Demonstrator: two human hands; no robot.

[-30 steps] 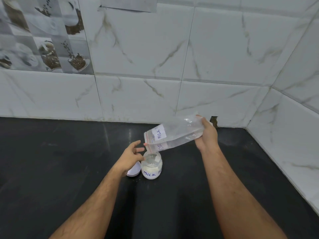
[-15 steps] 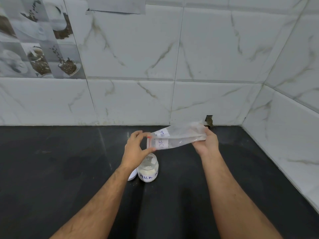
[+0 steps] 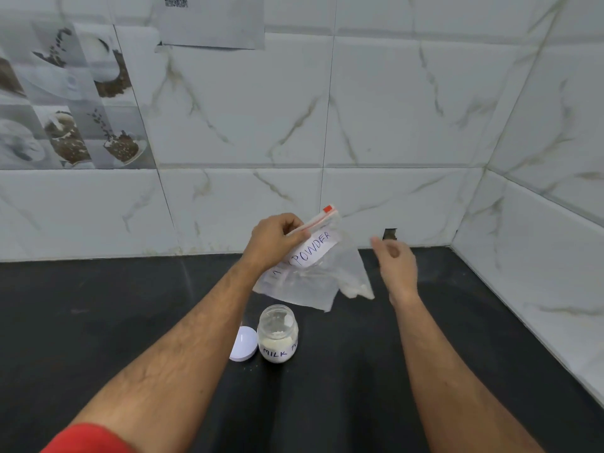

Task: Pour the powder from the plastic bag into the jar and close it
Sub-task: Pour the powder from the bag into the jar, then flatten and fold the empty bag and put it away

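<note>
The jar [image 3: 277, 335] is set on the table [image 3: 98, 322], the lid [image 3: 243, 343] just left of it; the bag [image 3: 313, 273] is held above, farther back.

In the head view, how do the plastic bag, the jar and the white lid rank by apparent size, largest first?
1. plastic bag, though held nearer the camera
2. jar
3. white lid, partly hidden by the left arm

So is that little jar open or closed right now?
Open. The jar stands upright with a bare mouth; its white lid lies beside it on the counter.
</note>
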